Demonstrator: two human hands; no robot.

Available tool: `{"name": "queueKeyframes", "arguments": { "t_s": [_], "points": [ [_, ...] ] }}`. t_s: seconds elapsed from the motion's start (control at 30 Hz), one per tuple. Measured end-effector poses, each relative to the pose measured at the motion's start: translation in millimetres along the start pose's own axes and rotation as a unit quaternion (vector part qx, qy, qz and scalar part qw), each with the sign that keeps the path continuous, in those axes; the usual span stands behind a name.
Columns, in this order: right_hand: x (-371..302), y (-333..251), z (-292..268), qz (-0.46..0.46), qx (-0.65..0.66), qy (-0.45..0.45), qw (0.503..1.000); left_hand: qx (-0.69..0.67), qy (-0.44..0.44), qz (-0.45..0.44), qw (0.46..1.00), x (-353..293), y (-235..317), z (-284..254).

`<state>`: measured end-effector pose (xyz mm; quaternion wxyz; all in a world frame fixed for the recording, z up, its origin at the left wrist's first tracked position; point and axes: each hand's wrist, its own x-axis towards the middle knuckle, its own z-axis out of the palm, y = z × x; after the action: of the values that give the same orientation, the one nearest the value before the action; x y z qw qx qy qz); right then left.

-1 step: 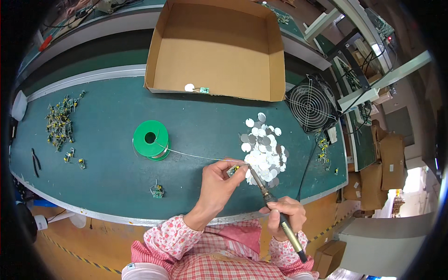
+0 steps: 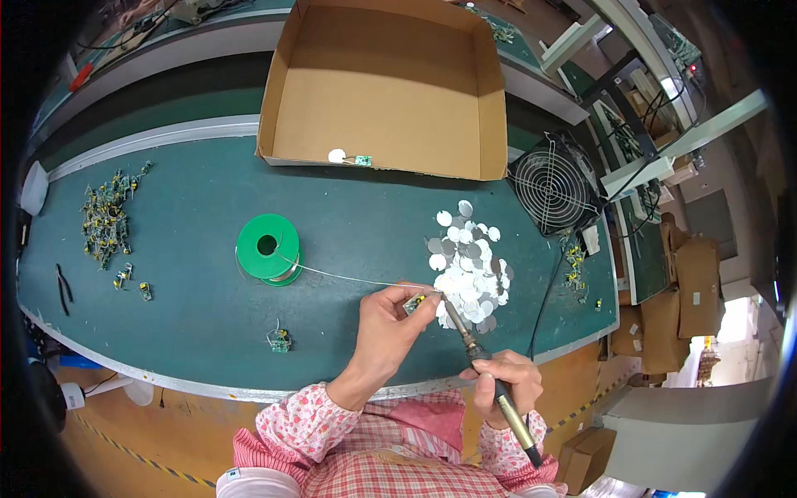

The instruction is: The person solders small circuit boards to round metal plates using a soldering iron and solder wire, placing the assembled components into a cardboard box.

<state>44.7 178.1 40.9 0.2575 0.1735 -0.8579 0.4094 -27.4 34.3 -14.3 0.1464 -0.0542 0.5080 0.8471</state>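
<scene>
1. Above the tabletop (image 2: 191, 332), the left hand (image 2: 386, 328), closed, pinches a small circuit board (image 2: 413, 304) and thin wire (image 2: 340, 275).
2. The right hand (image 2: 510, 382) curls around a soldering iron (image 2: 471, 344), tip near the white discs (image 2: 466, 286).
3. The wire's green spool (image 2: 251, 241) rests farther left.

No wording or number can be read anywhere. A small pale label (image 2: 696, 298) stands on a tall brown carton (image 2: 696, 266) at the right, too small to make out. A white label (image 2: 75, 397) with faint dark marks sits on a white fixture (image 2: 129, 388) at the lower left, its print blurred. A little tag (image 2: 234, 474) shows on the person's pale left sleeve (image 2: 270, 483), likewise illegible. As a wordless marking, yellow-and-black striped tape (image 2: 145, 462) runs along the floor (image 2: 187, 427) beside the counter (image 2: 191, 332).
</scene>
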Motion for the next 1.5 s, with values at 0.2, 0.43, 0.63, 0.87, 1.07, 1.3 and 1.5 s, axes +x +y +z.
{"name": "queueKeyframes", "arguments": {
  "t_s": [0.2,0.43,0.63,0.87,1.07,1.3,1.5],
  "points": [
    [-20.3,3.6,0.9,0.065,0.061,0.142,0.986,0.005,-0.016,-0.050,0.999,-0.6,7.6,-0.4],
    [-32.1,18.7,9.1,0.237,0.037,0.190,0.952,0.337,-0.104,0.236,0.906,-34.6,57.4,6.8],
    [-54.4,40.1,11.4,0.280,0.126,0.218,0.927,0.573,0.142,0.496,0.637,26.1,157.7,40.1],
    [-56.8,47.2,9.9,0.247,0.195,0.217,0.924,0.555,-0.385,0.130,0.726,-119.6,-0.1,17.5],
    [-59.7,51.6,7.4,0.213,0.229,0.185,0.932,0.673,-0.354,-0.095,0.643,-120.8,-119.7,4.6],
    [-57.2,50.1,11.3,0.200,0.238,0.133,0.941,0.519,-0.566,-0.031,0.640,-129.8,-196.8,35.2],
    [-58.9,50.5,7.8,0.206,0.218,0.155,0.941,0.502,-0.444,0.016,0.742,-125.1,-175.6,18.8]
  ]
}}
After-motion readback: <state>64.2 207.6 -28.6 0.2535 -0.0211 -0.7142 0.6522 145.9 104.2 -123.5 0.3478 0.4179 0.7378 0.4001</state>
